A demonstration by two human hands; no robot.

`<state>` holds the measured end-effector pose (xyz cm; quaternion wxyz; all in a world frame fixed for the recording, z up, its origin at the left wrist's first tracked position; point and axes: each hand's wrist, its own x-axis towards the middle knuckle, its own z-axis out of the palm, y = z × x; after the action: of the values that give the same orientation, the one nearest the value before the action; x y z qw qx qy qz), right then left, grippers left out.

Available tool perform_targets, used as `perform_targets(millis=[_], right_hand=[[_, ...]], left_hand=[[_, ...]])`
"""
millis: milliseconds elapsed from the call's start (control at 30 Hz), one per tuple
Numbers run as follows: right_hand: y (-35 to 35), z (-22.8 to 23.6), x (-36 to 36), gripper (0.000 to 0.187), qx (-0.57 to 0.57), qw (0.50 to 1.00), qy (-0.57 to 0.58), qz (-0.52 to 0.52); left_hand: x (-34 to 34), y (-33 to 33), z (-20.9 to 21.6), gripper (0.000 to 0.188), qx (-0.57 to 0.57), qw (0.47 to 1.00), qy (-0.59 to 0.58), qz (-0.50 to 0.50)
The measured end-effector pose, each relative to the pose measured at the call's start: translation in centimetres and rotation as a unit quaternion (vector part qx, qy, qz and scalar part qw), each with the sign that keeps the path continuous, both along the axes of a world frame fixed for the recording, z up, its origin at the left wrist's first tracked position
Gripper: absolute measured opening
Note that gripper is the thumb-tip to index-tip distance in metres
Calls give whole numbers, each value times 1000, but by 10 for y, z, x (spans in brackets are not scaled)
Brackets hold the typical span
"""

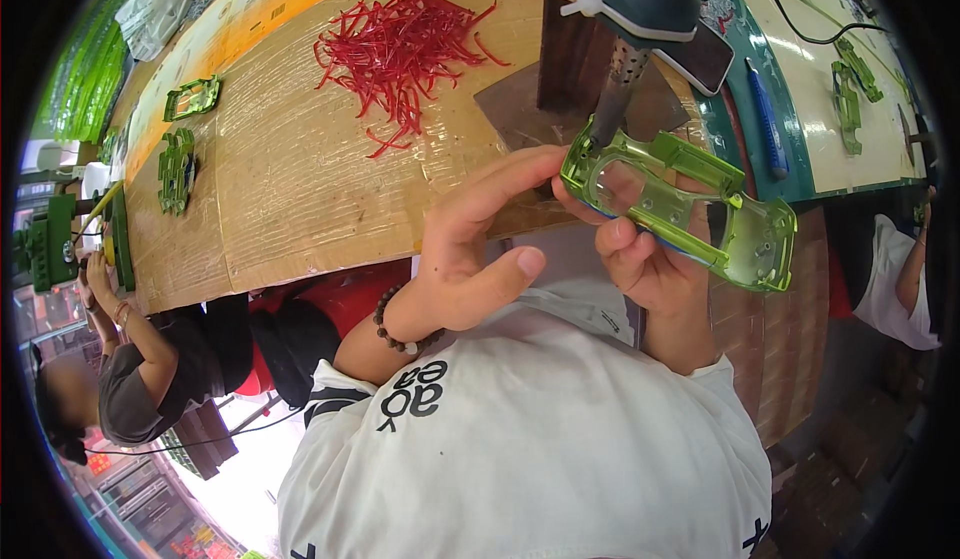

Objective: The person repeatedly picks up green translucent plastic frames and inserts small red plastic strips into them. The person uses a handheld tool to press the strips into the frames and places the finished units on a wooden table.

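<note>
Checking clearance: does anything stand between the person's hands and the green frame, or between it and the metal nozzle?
Nothing visible: the left hand touches the green frame, the right hand holds it, and the metal nozzle overlaps its left end in view; contact there is unclear.

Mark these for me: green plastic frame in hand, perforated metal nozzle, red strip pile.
Green plastic frame [697,159]: head view, raised block on its upper side rail.
Perforated metal nozzle [624,67]: head view, holed sleeve.
Red strip pile [405,49]: head view, middle of the heap.
</note>
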<state>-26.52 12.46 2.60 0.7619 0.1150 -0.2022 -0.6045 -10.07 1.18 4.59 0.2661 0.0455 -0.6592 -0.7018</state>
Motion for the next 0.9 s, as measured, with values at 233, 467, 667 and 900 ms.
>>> perform_targets(millis=[233,467,667,900], right_hand=[[-4,0,-2,67,2,1000,11,21],[-4,0,-2,69,-12,999,-4,34],[-4,-6,-3,71,-54,998,-21,38],[-3,-10,-2,67,-59,998,-31,21]], left_hand=[[1,5,-3,59,13,999,12,27],[3,4,-1,57,-12,999,18,32],[2,0,1,60,-74,997,32,21],[0,4,6,59,-28,999,16,18]])
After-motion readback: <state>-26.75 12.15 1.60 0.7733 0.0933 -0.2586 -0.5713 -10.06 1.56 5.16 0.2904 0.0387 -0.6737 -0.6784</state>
